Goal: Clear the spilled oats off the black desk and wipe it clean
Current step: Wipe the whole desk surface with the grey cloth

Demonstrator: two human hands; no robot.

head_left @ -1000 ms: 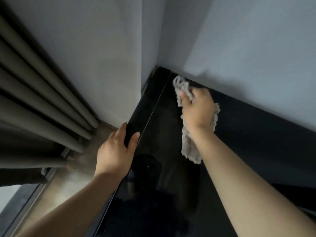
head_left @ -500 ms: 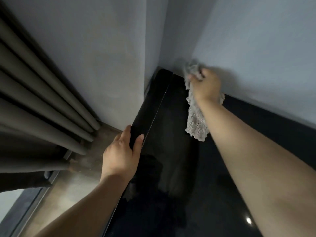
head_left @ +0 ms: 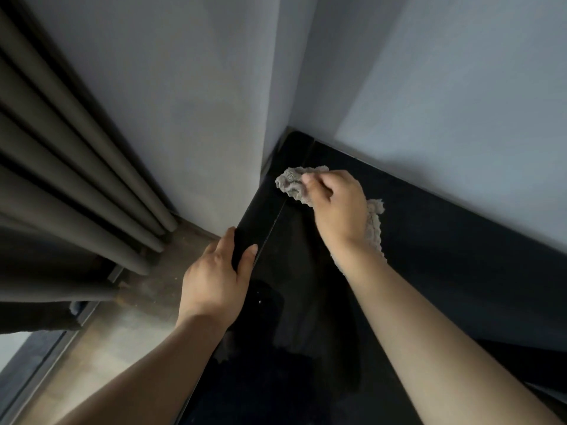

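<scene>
The glossy black desk (head_left: 429,271) runs into a wall corner. My right hand (head_left: 337,207) grips a grey knobbly cloth (head_left: 291,184) and presses it on the desk near the left edge, close to the corner; the cloth's tail (head_left: 374,228) trails under my wrist. My left hand (head_left: 214,280) clasps the desk's left edge, thumb on top, fingers down the side. Two tiny pale specks (head_left: 260,297) lie on the desk beside my left thumb. I cannot make out any other oats.
Grey walls (head_left: 445,102) close the desk in at the back and left. Dark pleated curtains (head_left: 61,179) hang at the left over a brownish floor (head_left: 147,289). A window frame (head_left: 36,357) shows at the bottom left.
My right hand has pulled the cloth out of the far corner by the wall, down and left toward the desk's left edge. My left hand has stayed on the edge.
</scene>
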